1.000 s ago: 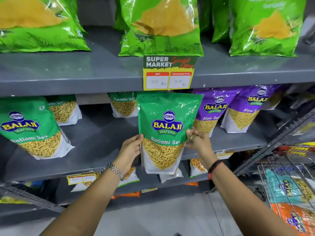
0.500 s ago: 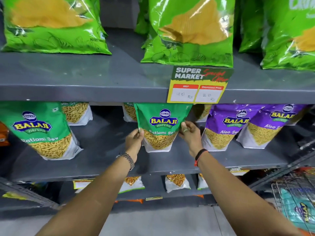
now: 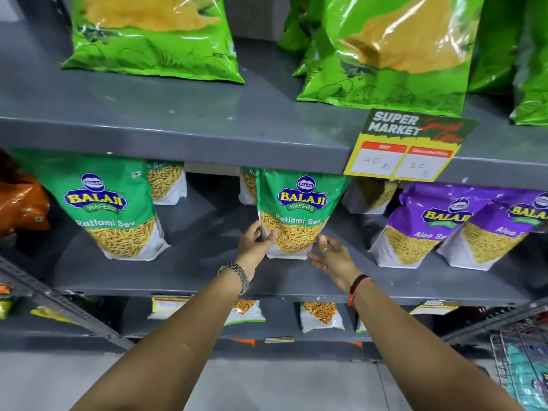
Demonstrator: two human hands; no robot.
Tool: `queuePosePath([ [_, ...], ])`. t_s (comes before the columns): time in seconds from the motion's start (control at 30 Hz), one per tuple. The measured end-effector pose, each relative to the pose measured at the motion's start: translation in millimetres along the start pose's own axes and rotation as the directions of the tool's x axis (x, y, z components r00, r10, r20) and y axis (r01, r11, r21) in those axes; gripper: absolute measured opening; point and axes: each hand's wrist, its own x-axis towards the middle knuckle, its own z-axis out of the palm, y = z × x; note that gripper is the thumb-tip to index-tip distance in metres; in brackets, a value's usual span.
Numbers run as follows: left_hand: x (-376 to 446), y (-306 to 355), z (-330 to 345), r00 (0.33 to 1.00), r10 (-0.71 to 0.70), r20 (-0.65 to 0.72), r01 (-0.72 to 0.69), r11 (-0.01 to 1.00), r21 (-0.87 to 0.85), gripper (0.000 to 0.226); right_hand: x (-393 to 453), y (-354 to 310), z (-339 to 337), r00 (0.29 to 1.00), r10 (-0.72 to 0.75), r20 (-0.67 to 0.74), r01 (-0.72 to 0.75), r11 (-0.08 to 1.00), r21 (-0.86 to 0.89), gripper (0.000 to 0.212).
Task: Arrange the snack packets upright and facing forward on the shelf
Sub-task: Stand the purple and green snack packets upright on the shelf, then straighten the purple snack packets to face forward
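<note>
Grey metal supermarket shelving fills the view; on its middle shelf [image 3: 207,274] the green Ratlami Sev foil packet [image 3: 298,215] stands upright, label forward. The left hand [image 3: 255,241] rests against its lower left edge, grip loose; the right hand [image 3: 329,256] hovers spread just beside it. Placement looks nearly finished; next comes letting go without tipping it. A yellow price tag [image 3: 406,146] overhangs above, purple Aloo Sev packets [image 3: 427,229] stand to the right.

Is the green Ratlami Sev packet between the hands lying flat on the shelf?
No, the green Ratlami Sev packet stands upright on the middle shelf with its printed front facing outward.
</note>
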Motion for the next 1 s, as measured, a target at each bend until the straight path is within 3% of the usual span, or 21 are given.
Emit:
queuePosePath([
  [0.47,7,-4,-44,0.994,0.052,-0.1,-0.053,0.999,-0.008,0.041,1,1,49,0.999,0.022,0.023,-0.023,0.999,0.034,0.038],
  [0.6,11,-19,-47,0.992,-0.042,-0.12,0.042,0.999,-0.009,0.055,0,2,45,0.999,0.026,0.027,-0.028,0.998,0.049,0.039],
  [0.67,7,-29,-44,0.971,-0.139,-0.193,0.127,0.989,-0.072,0.046,-3,3,37,0.999,0.019,-0.028,-0.016,0.996,0.085,0.036],
  [0.73,-2,-37,-36,0.947,-0.213,-0.24,0.183,0.973,-0.142,0.01,-7,8,21,0.994,-0.007,-0.109,0.021,0.992,0.127,0.03],
  [0.83,-15,-45,-7,0.941,-0.28,-0.189,0.229,0.94,-0.254,0.012,-14,28,-23,0.95,-0.078,-0.303,0.126,0.982,0.14,0.014],
  [1.0,-23,-43,60,0.966,-0.25,-0.064,0.224,0.935,-0.275,0.017,-34,48,-130,0.788,-0.146,-0.598,0.252,0.963,0.098,0.028],
])
